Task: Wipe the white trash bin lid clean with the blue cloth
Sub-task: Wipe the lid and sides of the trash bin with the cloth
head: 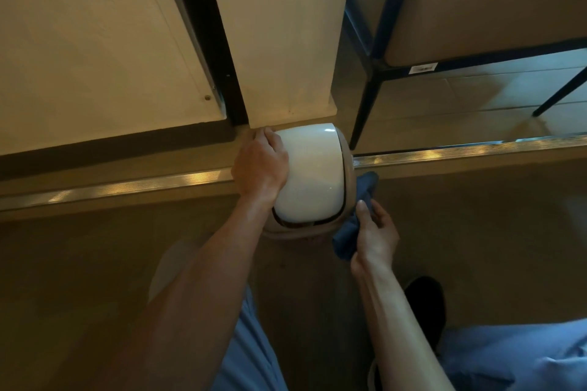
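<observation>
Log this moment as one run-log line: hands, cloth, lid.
left hand: grips lid's left edge | right hand: holds blue cloth at bin's right side | white lid: cloth not on top

Hands (260, 165) on lid (313, 173), cloth (352, 225)
</observation>
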The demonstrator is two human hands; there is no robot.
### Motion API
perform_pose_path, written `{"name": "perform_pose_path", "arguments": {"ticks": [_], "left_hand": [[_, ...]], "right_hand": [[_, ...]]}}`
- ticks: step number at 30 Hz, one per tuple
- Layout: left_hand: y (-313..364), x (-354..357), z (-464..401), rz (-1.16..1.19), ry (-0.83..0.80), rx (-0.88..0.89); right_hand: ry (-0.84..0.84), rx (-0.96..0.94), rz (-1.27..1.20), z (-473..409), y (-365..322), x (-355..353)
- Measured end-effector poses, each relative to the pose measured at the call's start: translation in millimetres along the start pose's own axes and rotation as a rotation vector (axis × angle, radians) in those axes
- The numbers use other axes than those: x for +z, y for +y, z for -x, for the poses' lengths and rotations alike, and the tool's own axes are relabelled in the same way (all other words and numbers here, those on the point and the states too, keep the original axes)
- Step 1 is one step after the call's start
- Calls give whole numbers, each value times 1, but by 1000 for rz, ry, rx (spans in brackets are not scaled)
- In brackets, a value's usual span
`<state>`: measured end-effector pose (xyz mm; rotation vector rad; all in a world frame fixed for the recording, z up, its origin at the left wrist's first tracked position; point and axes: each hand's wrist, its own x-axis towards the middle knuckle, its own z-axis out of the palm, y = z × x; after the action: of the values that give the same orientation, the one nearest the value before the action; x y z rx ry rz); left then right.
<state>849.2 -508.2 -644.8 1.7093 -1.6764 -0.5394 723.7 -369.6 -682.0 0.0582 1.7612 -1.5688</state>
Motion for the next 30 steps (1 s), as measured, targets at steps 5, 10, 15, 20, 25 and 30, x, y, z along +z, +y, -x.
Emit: {"name": "perform_pose_path", "arguments": {"ticks": [5, 10, 15, 20, 25, 30], "left_hand": [[0, -1, 0, 4, -18, 5], [-1, -3, 0, -3, -27, 9], [-2, -2, -1, 7, -34, 24], [-1, -3, -3, -2, -33, 37], [-1, -4, -1, 8, -44, 40], [1, -9, -2, 62, -106, -14]], "right_hand": [[74, 45, -58, 29, 35, 4], [84, 14, -77, 11, 20, -3], [35, -87, -18, 7, 15, -1], [-35, -78, 28, 28, 35, -12], [-73, -204, 126, 38, 17, -30], [-259, -349, 47, 44, -28, -30]]}}
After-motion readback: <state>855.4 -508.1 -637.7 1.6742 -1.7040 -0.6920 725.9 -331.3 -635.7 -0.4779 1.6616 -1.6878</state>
